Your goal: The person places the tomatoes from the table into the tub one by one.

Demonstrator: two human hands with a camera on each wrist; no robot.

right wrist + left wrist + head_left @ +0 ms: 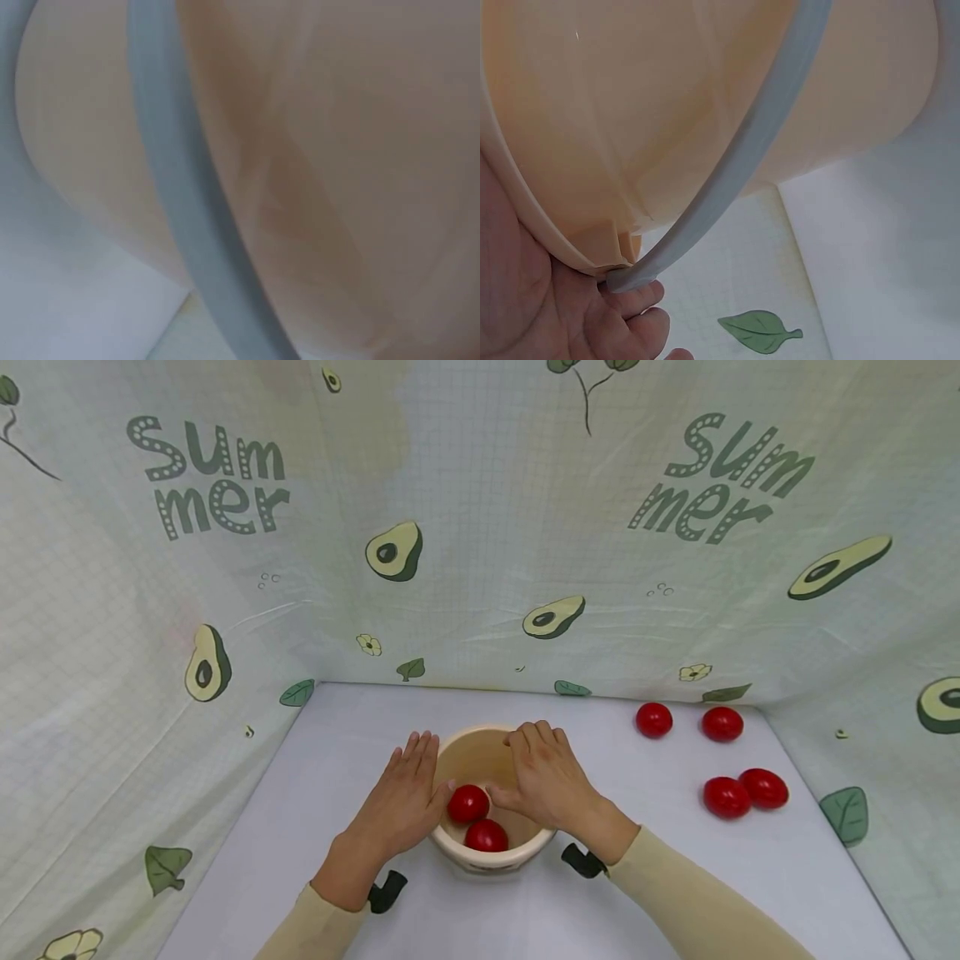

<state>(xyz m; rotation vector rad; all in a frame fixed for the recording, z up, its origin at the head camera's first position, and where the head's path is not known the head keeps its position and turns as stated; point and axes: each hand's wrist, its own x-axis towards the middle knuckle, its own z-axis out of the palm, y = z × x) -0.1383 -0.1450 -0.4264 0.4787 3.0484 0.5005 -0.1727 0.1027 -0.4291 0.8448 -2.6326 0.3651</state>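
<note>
A cream plastic bucket (487, 860) stands on the white table (337, 760) with two red tomatoes (468, 802) (486, 835) inside it. My left hand (405, 793) lies with straight fingers against the bucket's left side, thumb at the rim. Over the right rim sits my right hand (547, 777), its fingers curled on the far edge and its thumb inside near the upper tomato. The left wrist view shows the bucket wall (667, 112), its grey handle (742, 165) and my palm (555, 315). The right wrist view is blurred: bucket wall (337, 150) and handle (187, 202) only.
Several loose red tomatoes lie at the right of the table, two at the back (654, 719) (722, 724) and two closer (726, 797) (763, 787). An avocado-print cloth (480, 527) walls the table at the back and both sides.
</note>
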